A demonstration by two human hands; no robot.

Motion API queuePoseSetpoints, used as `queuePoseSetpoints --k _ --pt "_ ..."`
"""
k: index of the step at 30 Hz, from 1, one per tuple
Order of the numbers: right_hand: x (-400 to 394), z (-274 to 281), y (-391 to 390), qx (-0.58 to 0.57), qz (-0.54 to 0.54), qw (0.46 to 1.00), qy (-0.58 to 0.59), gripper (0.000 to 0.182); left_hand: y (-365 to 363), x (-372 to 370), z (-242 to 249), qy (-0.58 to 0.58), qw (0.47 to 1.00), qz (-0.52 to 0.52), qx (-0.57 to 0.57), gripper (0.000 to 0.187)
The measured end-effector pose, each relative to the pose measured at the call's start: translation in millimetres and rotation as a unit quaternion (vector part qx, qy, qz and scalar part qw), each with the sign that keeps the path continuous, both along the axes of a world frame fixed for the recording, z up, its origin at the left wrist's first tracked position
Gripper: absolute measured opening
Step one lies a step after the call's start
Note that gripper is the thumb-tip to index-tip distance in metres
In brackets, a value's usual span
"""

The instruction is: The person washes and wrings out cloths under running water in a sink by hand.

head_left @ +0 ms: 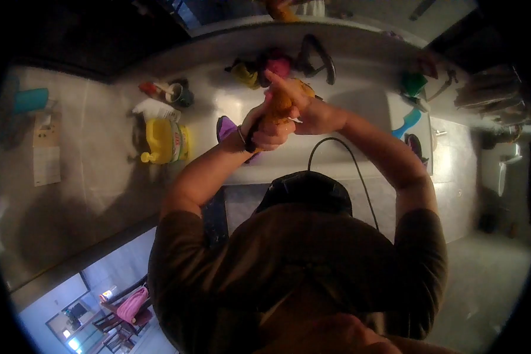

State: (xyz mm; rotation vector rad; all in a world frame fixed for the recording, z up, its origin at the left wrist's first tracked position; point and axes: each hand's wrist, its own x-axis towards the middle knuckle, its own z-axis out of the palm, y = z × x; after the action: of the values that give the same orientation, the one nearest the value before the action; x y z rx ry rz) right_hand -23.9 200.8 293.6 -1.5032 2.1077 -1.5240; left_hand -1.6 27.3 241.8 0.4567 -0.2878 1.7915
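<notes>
- Pale counter (pixel 88 177), spread wide around a sink (pixel 360 106), seen from overhead.
- Dark faucet (pixel 321 56) arched over the basin's far edge.
- Yellow jug (pixel 162 141) standing on the counter, left of the sink, white brush just behind it.
- Left hand (pixel 265 130) clenched around the lower end of an orange-brown object (pixel 280 103), raised above the sink's near edge.
- Right hand (pixel 312 112) closed over the same object's upper part, fingers touching the left hand.
- Purple item (pixel 225 127) just beside the left wrist, partly hidden.
- Dark mug (pixel 180 93) behind the jug.
- Blue brush (pixel 407 123) lying at the sink's right rim.
</notes>
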Motion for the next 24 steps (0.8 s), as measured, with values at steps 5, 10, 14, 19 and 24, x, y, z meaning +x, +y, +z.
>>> queuePoseSetpoints --k 5,10,14,19,24 --pt "-2.5 0.5 -1.1 0.019 -0.034 0.998 0.050 0.090 -1.4 2.8 -3.0 0.009 0.999 -0.023 -0.031 0.066" --pt "-5.7 6.3 -4.6 0.150 -0.167 0.964 0.142 0.062 -4.4 10.9 18.5 0.010 0.995 0.026 -0.098 0.065" --pt "-13.7 19.5 -5.3 0.200 -0.227 0.912 0.276 0.045 -9.8 15.2 39.6 0.040 0.981 0.098 -0.165 0.055" --pt "-24.0 30.5 -9.8 0.274 -0.224 0.891 0.286 0.026 -23.8 -5.1 60.5 0.135 0.899 0.140 -0.392 0.044" --pt "-36.6 33.5 -20.1 0.380 -0.215 0.883 0.174 0.029 -20.2 -34.4 59.7 0.354 0.665 0.212 -0.622 0.026"
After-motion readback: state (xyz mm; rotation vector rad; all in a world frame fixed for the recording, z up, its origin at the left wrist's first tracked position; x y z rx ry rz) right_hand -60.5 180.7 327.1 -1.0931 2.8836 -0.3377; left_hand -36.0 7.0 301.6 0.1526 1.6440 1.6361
